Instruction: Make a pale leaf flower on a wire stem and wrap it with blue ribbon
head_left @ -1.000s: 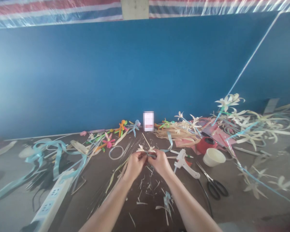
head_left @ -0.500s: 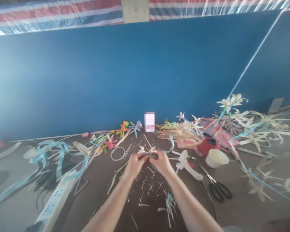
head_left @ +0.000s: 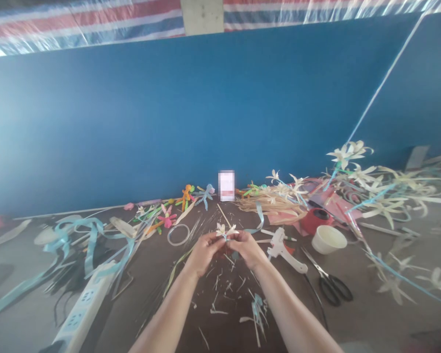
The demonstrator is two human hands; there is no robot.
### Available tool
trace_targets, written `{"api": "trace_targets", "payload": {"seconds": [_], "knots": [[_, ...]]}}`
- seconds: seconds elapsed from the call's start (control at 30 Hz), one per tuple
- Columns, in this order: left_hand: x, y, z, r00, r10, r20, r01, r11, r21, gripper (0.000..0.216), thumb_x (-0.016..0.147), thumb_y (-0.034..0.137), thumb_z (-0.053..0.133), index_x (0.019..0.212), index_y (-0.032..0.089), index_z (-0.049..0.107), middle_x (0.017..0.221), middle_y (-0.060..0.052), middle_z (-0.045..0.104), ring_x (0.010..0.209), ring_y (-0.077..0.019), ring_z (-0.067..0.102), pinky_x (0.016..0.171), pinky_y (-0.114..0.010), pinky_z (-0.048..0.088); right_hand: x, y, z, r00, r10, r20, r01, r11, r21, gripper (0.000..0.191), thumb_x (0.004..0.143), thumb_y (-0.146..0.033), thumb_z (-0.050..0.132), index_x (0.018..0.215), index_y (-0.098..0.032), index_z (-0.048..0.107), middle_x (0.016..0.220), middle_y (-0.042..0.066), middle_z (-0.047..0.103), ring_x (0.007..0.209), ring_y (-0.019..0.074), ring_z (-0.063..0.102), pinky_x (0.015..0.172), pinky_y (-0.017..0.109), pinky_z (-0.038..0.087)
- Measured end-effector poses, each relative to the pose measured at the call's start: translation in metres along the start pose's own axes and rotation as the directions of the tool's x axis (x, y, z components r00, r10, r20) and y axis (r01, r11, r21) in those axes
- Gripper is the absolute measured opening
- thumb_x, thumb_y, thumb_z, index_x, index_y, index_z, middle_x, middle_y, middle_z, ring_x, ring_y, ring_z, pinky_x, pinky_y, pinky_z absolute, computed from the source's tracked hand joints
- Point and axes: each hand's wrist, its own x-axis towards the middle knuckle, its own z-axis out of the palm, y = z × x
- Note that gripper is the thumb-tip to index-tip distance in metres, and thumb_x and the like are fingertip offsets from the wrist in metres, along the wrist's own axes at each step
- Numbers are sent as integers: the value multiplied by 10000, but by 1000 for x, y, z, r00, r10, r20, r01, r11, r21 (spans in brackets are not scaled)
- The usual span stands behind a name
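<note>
Near the middle of the table both hands pinch a small cream artificial flower [head_left: 226, 229] with light-blue ribbon at its base. My left hand [head_left: 204, 251] is closed on the flower's left side, fingertips at its base. From the right, my right hand [head_left: 245, 248] grips the same base, fingers bent together. The white petals stand up between the hands. Fingertips hide most of the stem. Below the hands lie pale scraps [head_left: 217, 284] and a frayed light-blue tuft [head_left: 257, 308].
To the right are a white glue gun [head_left: 282, 250], black-handled scissors [head_left: 330, 283], a cream cup [head_left: 329, 239] and a pile of cream flowers [head_left: 385, 196]. On the left lie a power strip [head_left: 83, 309], blue ribbon [head_left: 91, 240] and a clear tape ring [head_left: 178, 235].
The hands have shifted slightly apart around the flower, and its petals now stand more upright between the fingers. The camera view has moved a little.
</note>
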Motion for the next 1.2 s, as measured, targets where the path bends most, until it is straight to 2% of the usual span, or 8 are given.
{"api": "trace_targets", "payload": {"seconds": [0.2,0.4,0.57,0.7,0.8,0.93,1.07,1.2], "knots": [[3,-1,-4,991,-87,99,95,993,-76,273,706,306,656,917,134,636,723,-56,666,626,-159,638,467,-180,424,2,4,-5,992,78,102,-91,987,131,62,577,-196,591,601,-145,565,463,-37,519,420,91,483,457,223,371],[7,-5,-4,988,-97,116,108,989,-96,275,691,315,670,884,125,621,694,-51,651,591,-138,623,453,-172,426,3,2,-10,980,134,147,-149,984,98,97,576,-214,604,630,-138,574,470,-26,544,420,93,504,402,191,309],[9,-5,-4,992,-108,65,112,991,-67,270,679,331,676,872,159,595,725,-32,656,605,-150,635,451,-179,423,1,-6,-11,984,142,109,-142,990,-5,126,604,-239,630,642,-120,612,499,-20,565,378,54,443,350,171,199],[7,-4,-5,992,-121,40,123,992,-27,282,684,366,661,873,177,573,722,-25,665,614,-168,648,443,-185,410,0,-13,-7,993,108,55,-104,993,-61,121,615,-244,632,657,-131,635,511,-39,577,383,43,419,372,177,227],[5,-3,-6,990,-138,41,139,990,-13,290,681,380,659,858,168,570,716,-27,662,602,-164,648,435,-177,397,-2,-14,-6,992,108,65,-103,991,-86,146,613,-271,642,644,-128,637,531,-24,598,413,59,447,389,180,249],[4,-2,-8,988,-154,32,155,987,-33,298,670,373,670,850,156,575,681,-17,637,594,-154,648,438,-167,401,-1,-8,-8,990,122,67,-115,988,-101,211,637,-326,628,655,-116,627,543,-10,595,373,39,382,364,178,204],[3,-2,-10,984,-179,4,179,983,-37,308,664,369,678,869,166,569,660,-10,631,595,-158,653,429,-162,400,1,-4,-10,993,110,42,-105,989,-104,182,642,-308,613,645,-126,612,507,-37,566,335,21,287,341,183,156],[3,-4,-10,986,-165,-12,164,985,-51,313,668,366,678,883,169,564,658,-4,630,587,-152,655,424,-159,396,2,-4,-7,996,88,21,-85,992,-95,136,627,-267,603,644,-132,605,505,-44,565,343,26,310,348,185,176]]}}
